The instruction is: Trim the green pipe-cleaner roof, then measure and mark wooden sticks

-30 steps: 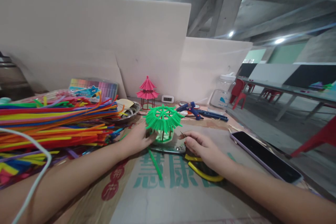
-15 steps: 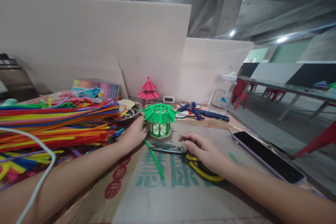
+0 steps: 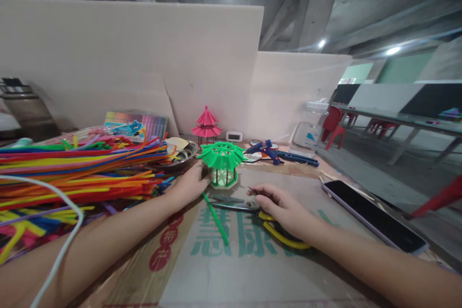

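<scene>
A small green pavilion model (image 3: pixel 223 154), with a fringed roof on thin brown posts and a pale many-sided base, stands in front of me. My left hand (image 3: pixel 191 182) grips its left side near the base; the fingertips are partly hidden behind it. Between thumb and forefinger, my right hand (image 3: pixel 276 202) pinches a short thin dark stick (image 3: pixel 251 190). Beneath that hand lie scissors (image 3: pixel 236 206) with yellow and black handles, their silver blades pointing left. A green pipe cleaner (image 3: pixel 216 221) lies on the sheet between my hands.
Bundles of coloured pipe cleaners (image 3: pixel 83 154) cover the left side, crossed by a white cable (image 3: pixel 70 245). Farther back are a pink pagoda model (image 3: pixel 206 122), a small clock (image 3: pixel 234 136), a blue glue gun (image 3: pixel 265 149) and a clear jar (image 3: pixel 308 127). A phone (image 3: pixel 375 214) lies right.
The view has shifted slightly. The green pavilion's roof shows at a somewhat different tilt, with my left hand still at its side. My right hand stays nearly in place.
</scene>
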Action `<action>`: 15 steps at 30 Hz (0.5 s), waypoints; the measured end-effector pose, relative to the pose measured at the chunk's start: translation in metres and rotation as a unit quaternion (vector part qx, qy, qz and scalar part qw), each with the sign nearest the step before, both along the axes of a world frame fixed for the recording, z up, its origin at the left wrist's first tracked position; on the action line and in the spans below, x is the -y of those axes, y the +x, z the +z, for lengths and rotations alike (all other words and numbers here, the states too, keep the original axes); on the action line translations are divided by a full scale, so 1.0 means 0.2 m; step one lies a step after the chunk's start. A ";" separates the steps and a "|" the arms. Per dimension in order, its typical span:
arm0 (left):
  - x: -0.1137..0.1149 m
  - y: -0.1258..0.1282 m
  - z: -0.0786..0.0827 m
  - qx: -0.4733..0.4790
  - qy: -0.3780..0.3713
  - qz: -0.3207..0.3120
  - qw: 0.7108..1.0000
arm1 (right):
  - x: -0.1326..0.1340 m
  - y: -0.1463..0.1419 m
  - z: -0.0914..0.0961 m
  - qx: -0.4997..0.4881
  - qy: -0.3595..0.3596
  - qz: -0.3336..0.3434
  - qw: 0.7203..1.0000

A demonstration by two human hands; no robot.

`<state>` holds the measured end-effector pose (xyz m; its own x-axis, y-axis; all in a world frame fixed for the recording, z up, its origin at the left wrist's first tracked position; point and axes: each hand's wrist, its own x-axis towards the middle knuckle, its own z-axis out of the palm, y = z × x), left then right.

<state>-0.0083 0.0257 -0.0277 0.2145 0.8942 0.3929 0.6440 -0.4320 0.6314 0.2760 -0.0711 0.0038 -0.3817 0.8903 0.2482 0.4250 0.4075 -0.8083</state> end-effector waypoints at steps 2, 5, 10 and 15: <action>-0.01 -0.01 0.01 -0.002 0.007 0.001 1.000 | 0.00 0.00 0.00 0.003 0.003 0.003 1.000; -0.01 -0.01 0.02 -0.004 0.012 -0.002 1.000 | 0.00 0.01 -0.01 0.009 0.008 0.007 1.000; 0.03 0.00 0.03 -0.009 0.018 -0.022 1.000 | 0.00 0.01 -0.01 0.025 0.009 -0.002 1.000; 0.06 0.03 0.04 -0.018 0.023 -0.040 0.999 | 0.00 0.00 -0.01 0.030 0.017 -0.003 0.999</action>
